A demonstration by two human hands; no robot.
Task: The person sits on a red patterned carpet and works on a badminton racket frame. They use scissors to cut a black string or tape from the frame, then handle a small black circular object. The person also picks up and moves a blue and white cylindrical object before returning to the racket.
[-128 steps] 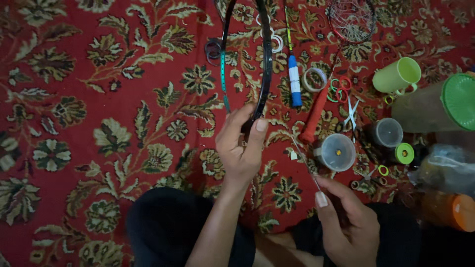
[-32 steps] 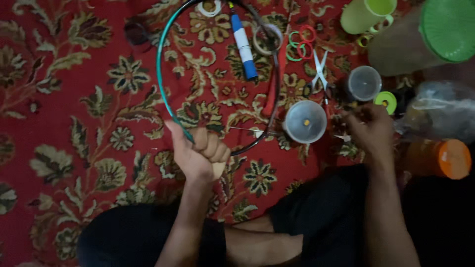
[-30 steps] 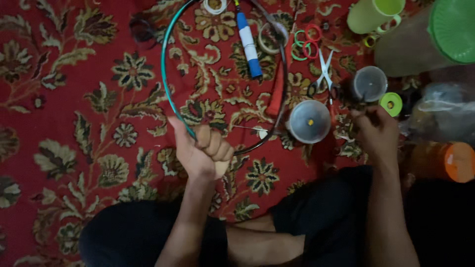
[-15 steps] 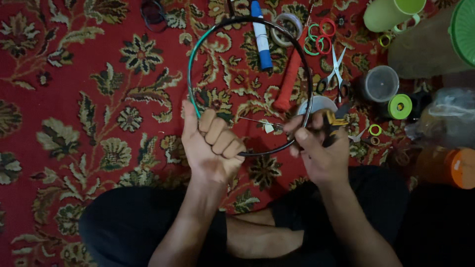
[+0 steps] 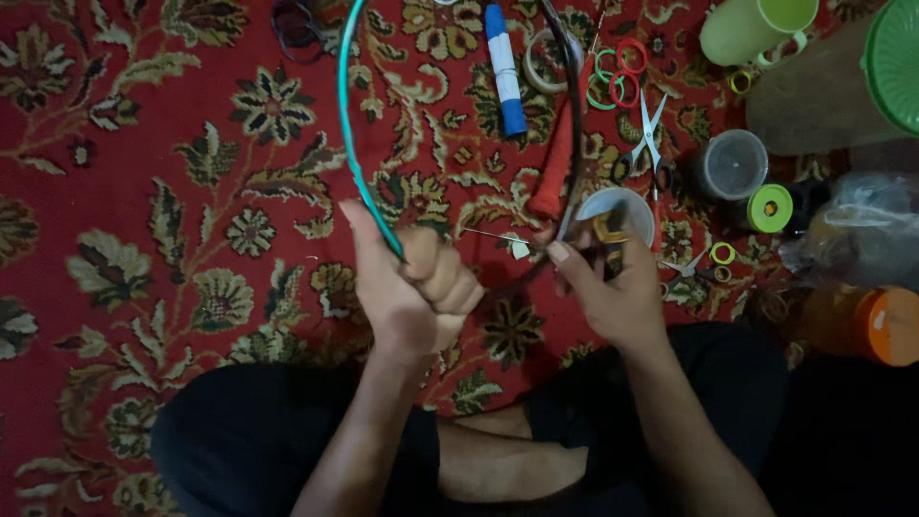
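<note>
The racket frame (image 5: 356, 144) is a long loop with no strings. It stretches up and away from the person, over the red carpet (image 5: 144, 191). Its near end sits inside the left hand (image 5: 412, 287), whose grip is closed tight around it. The right hand (image 5: 608, 287) is just beside that end, on the right, with its fingers pinched on a small tool at the rim. Scissors (image 5: 651, 134) and a blue marker (image 5: 503, 67) lie farther off.

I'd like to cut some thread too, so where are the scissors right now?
In the head view, the scissors lie on the red carpet at upper right, between the coloured rings and the lidded round tub, beyond the right hand.
</note>
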